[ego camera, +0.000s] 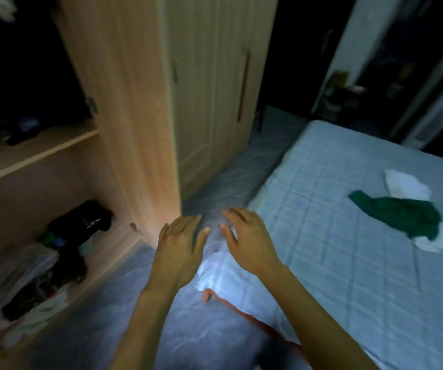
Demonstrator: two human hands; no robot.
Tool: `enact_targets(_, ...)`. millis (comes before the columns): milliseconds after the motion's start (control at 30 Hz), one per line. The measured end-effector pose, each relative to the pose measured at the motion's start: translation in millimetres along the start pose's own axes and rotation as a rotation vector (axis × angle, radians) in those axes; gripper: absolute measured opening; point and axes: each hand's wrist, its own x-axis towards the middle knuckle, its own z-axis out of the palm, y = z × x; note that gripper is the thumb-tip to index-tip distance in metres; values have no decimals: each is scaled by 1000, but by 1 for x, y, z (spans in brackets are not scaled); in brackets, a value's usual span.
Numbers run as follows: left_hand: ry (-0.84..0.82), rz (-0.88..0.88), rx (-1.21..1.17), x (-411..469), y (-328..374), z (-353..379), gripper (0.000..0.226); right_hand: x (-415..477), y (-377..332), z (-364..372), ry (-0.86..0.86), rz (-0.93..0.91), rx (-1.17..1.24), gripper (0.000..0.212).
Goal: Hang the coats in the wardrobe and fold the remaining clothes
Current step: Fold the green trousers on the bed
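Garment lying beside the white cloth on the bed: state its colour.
Dark green garment, seen in the head view.

Nothing readable is showing anywhere in this blurred, dim view: no letters, labels, brands or numbers are appearing on the wardrobe (140, 102), the bed (348, 263) or the clothes lying on it.
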Motion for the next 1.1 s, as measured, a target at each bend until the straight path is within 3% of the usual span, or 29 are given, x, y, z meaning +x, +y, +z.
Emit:
enact_targets(300, -177, 258, -124, -2, 183, 120, 84, -118, 141, -112, 180, 284, -26, 58)
enact_targets(433, -241, 350, -113, -12, 278, 182, 78, -184, 226, -177, 288, 364, -65, 59)
enact_targets(600, -340, 411, -81, -23, 381, 240, 75, -246, 312, -249, 281, 512, -100, 55)
enact_targets(833, -390, 484, -21, -12, 455, 294, 62, -291, 386, -295, 337, 586, -112, 54)
enact_targets(1000, -438, 513, -45, 2, 482, 329, 68, -297, 423, -299, 290, 634, -82, 57)
enact_targets(1100, -497, 479, -132, 20, 499, 361, 55, -294, 458, -302, 228, 695, -72, 52)
